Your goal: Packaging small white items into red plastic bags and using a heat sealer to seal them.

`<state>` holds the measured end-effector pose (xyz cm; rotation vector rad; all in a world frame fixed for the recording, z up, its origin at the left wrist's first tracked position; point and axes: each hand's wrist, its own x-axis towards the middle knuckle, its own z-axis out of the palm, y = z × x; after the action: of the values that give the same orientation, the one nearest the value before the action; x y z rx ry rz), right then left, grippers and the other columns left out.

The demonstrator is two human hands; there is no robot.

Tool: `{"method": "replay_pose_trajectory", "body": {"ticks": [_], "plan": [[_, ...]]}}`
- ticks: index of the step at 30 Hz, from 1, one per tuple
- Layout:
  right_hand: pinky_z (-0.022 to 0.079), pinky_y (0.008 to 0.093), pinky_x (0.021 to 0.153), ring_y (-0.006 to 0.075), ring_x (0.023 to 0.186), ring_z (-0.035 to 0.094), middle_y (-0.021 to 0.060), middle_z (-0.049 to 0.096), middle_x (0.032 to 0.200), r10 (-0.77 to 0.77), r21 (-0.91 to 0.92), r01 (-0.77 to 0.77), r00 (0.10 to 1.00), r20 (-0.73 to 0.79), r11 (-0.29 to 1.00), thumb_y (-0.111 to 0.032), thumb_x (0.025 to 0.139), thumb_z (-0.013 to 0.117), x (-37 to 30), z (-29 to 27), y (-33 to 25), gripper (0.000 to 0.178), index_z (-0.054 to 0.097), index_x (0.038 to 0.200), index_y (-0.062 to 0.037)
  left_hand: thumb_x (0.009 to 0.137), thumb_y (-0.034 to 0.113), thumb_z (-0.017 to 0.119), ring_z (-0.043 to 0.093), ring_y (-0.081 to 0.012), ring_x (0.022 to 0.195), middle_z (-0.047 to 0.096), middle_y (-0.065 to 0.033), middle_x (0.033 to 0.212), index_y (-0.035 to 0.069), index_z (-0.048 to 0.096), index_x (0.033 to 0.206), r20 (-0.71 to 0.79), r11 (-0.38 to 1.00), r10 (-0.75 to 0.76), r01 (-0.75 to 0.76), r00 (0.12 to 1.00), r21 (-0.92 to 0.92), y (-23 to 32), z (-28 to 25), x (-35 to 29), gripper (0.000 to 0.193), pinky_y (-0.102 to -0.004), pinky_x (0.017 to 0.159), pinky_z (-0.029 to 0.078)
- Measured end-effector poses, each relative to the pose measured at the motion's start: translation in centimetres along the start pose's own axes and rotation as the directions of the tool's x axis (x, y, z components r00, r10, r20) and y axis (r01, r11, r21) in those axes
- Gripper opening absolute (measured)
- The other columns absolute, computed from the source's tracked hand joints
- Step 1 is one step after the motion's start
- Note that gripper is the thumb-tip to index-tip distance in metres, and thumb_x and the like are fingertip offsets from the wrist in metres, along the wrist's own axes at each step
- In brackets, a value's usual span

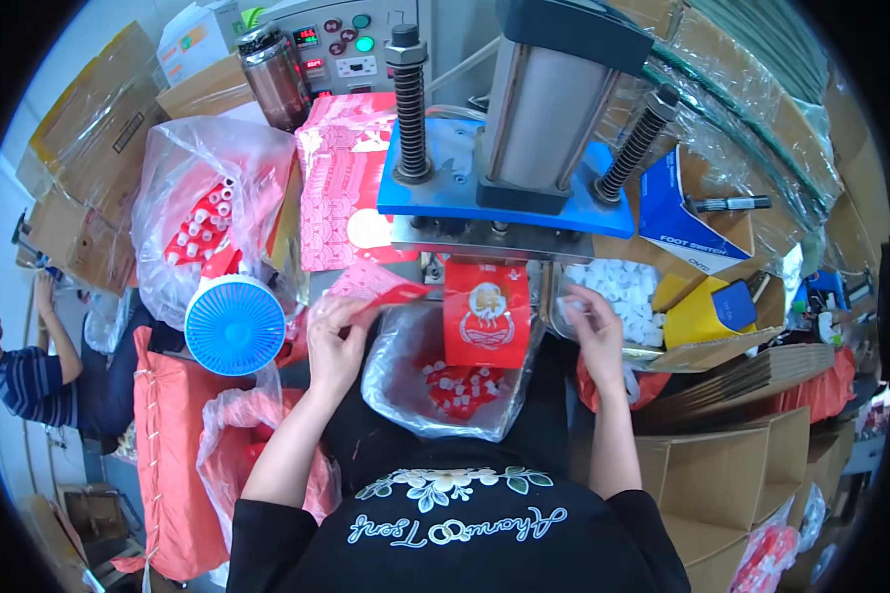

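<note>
My left hand (336, 336) pinches a pink-and-red printed pouch (381, 284) by its edge, left of the press. A red pouch (486, 321) with a gold-and-white print hangs flat from the front of the press (499, 222), over a bin lined with clear plastic (391, 390). Inside that bin lie red pouches with white spouts (462, 388). Over at the right, my right hand (599, 331) is closed at the edge of a tray of small white plastic spouts (618, 292). A small whitish piece, seemingly a spout, shows at its fingertips.
A stack of printed pouch sheets (346, 198) lies left of the press. A blue fan (234, 324) stands before a plastic bag of spouted pouches (203, 222). Cardboard boxes (712, 474) crowd the right. A co-worker (30, 376) sits at the far left.
</note>
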<state>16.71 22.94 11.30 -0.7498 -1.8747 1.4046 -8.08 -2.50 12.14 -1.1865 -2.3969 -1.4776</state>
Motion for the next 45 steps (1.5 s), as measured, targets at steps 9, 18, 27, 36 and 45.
{"method": "replay_pose_trajectory", "body": {"ticks": [9,18,27,36,45], "plan": [[0.047,0.0292,0.084,0.0172,0.095,0.061,0.0067,0.069,0.099,-0.094,-0.177,0.226,0.83,0.55,0.958,-0.011,0.083,0.073,-1.0,5.6,-6.8,0.024,0.069,0.106,-0.0028,0.082,0.004,0.074,0.064,-0.0105,0.077,0.068,-0.0066,0.084,-0.003,0.072,0.092,0.348,0.863,-0.093,0.25,0.933,-0.439,0.7,5.7,-6.3,0.012,-0.0256,0.07,0.049],[0.05,0.0348,0.087,0.0253,0.107,0.064,0.016,0.067,0.113,-0.245,-0.47,0.275,0.961,0.125,0.839,-0.017,0.084,0.073,0.1,2.8,-4.4,0.037,0.065,0.117,-0.0038,0.091,0.023,0.07,0.058,-0.0051,0.07,0.07,-0.0051,0.076,-0.006,0.071,0.093,0.418,0.689,-0.387,0.559,0.822,-0.462,2.7,8.3,-2.9,0.029,-0.0264,0.061,0.048],[0.051,0.0433,0.074,0.0358,0.087,0.065,0.0155,0.065,0.093,-0.1,-0.917,0.05,0.995,0.011,0.395,-0.022,0.081,0.072,-1.9,-4.8,-1.0,0.02,0.069,0.096,-0.0089,0.088,0.017,0.072,0.069,-0.0162,0.077,0.071,-0.0122,0.09,-0.009,0.066,0.102,0.588,0.243,-0.547,0.785,0.596,-0.569,4.2,10.4,1.2,0.03,-0.0275,0.068,0.056],[0.049,0.0325,0.073,0.026,0.085,0.063,0.0127,0.061,0.094,-0.131,-0.521,0.142,0.99,0.057,0.842,-0.006,0.089,0.063,0.8,-1.7,1.5,0.013,0.069,0.099,-0.0014,0.08,0.038,0.074,0.042,-0.0334,0.135,0.046,-0.016,0.146,0.007,0.05,0.138,-0.017,0.92,0.097,-0.083,0.995,0.383,-2.5,3.8,4.7,0.07,-0.0497,0.111,0.028],[0.047,0.0255,0.08,0.0101,0.092,0.059,0.0019,0.067,0.101,-0.04,-0.179,0.04,0.999,0.004,0.983,0.0,0.085,0.067,0.5,-1.5,-0.7,0.035,0.06,0.118,-0.0039,0.082,0.005,0.069,0.067,-0.0225,0.089,0.07,-0.009,0.085,0.001,0.072,0.091,0.062,0.992,-0.098,0.103,0.993,-0.074,-0.3,0.0,-0.3,0.01,-0.0361,0.09,0.047]]}}
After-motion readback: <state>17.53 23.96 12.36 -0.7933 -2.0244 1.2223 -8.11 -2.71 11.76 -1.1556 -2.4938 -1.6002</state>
